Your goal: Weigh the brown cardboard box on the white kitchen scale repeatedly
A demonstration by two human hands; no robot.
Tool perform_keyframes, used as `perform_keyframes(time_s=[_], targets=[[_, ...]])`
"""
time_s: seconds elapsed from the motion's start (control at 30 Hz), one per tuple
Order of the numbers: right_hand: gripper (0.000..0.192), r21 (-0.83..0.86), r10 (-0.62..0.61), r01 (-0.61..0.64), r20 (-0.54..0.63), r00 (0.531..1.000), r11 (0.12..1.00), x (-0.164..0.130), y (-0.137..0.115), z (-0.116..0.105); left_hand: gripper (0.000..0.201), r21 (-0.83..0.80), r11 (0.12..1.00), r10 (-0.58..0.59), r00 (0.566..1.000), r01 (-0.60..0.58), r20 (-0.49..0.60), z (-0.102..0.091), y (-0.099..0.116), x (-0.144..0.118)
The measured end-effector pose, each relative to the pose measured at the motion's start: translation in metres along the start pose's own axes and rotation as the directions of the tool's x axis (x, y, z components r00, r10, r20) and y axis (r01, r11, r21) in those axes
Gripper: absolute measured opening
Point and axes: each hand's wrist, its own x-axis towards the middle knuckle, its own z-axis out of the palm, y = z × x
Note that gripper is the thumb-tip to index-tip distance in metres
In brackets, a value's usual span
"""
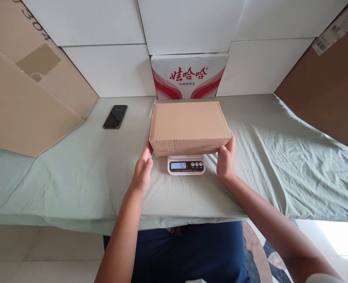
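Note:
A closed brown cardboard box [188,122] is at the middle of the table, over a small white digital scale [186,171]. The box covers the scale's platform, so I cannot tell how much weight rests on it. The lit display seems to read 52. At the box's near left corner, my left hand [142,171] grips its side, thumb toward me and fingers partly hidden. My right hand [227,159] holds the near right corner, with its thumb on the front face and fingers along the side.
A black phone [115,116] lies left of the box on the green cloth [82,177]. Behind stands a white carton [190,86] with red lettering, against white panels [109,70]. Large cardboard pieces flank the table at left [29,98] and right [324,86].

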Motion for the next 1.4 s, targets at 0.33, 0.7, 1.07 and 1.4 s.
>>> perform_keyframes(time_s=[0.33, 0.7, 1.07, 1.4], targets=[[0.06, -0.027, 0.002, -0.001, 0.024, 1.0, 1.0, -0.005, -0.006, 0.004, 0.075, 0.024, 1.0, -0.009, 1.0, 0.01, -0.006, 0.001, 0.0, 0.0], [0.055, 0.028, 0.033, -0.034, 0.031, 0.999, 0.999, -0.008, -0.017, 0.008, 0.074, 0.012, 1.0, 0.002, 1.0, -0.002, -0.006, 0.003, 0.001, -0.002], [0.053, 0.023, 0.054, -0.055, 0.027, 0.998, 0.998, -0.007, -0.011, 0.007, 0.072, 0.009, 1.0, -0.006, 1.0, 0.006, -0.001, 0.005, 0.002, -0.001], [0.059, 0.036, 0.084, -0.084, -0.009, 0.996, 0.996, -0.004, -0.005, -0.001, 0.061, 0.498, 0.838, 0.022, 0.896, 0.226, -0.444, -0.097, -0.029, 0.055]])
